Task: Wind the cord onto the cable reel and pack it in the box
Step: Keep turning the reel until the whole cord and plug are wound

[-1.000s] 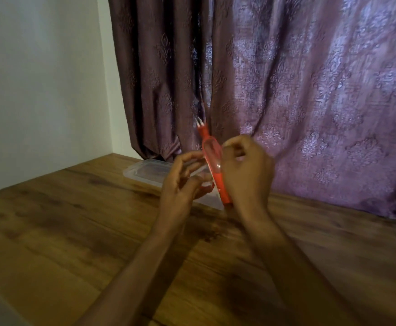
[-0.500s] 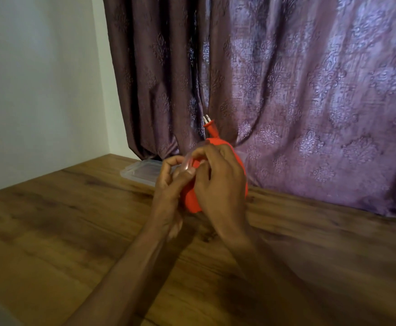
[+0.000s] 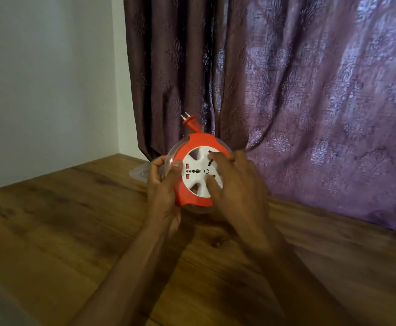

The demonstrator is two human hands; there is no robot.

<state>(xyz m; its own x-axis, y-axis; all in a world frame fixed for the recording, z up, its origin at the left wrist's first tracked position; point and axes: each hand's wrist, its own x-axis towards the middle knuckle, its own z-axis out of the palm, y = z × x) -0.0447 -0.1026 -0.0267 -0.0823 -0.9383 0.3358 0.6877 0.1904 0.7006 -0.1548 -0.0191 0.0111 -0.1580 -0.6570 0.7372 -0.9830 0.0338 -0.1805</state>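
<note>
A round orange cable reel with a white socket face is held upright above the table, its face turned toward me. Its orange plug sticks up from the top edge. My left hand grips the reel's left rim, thumb on the front. My right hand lies across the right side, fingers spread on the white face. A clear plastic box sits on the table behind the reel, mostly hidden by it and my left hand.
The wooden table stretches left and toward me. A purple patterned curtain hangs close behind the reel. A white wall meets the table at the left.
The reel has turned from edge-on to face-on toward me. My right hand moved from its rim onto the white face.
</note>
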